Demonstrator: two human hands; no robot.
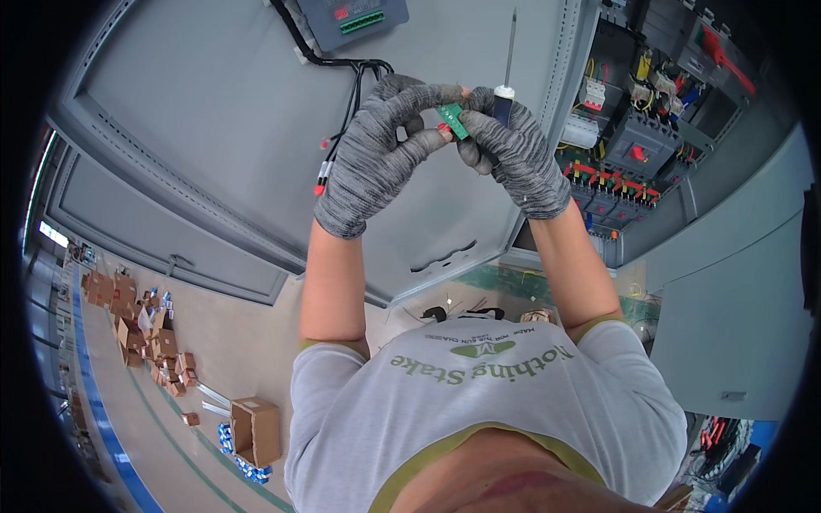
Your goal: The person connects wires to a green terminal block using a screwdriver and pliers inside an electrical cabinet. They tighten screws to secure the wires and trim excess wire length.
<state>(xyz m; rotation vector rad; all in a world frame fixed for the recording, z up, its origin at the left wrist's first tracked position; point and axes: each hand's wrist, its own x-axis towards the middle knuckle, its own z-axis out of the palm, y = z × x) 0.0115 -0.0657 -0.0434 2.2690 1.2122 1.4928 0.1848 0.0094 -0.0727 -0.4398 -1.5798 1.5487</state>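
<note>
Both of my hands wear grey knitted gloves and are raised together in front of the grey cabinet door. My left hand (376, 154) pinches a small green terminal block (453, 122), with a bit of red at its fingertips. My right hand (523, 158) is closed round a screwdriver (505, 98), its thin shaft pointing up, while its thumb and finger also touch the block's right side. A black cable bundle (329, 61) runs along the door behind my left hand. Loose wire ends with white and red tips (320, 181) hang beside the left wrist.
A grey device (355, 21) with a green terminal strip is mounted on the door above. To the right, the open cabinet holds breakers (641, 145) and wiring. Cardboard boxes (255, 432) lie on the floor at lower left. Another grey panel (735, 299) stands at right.
</note>
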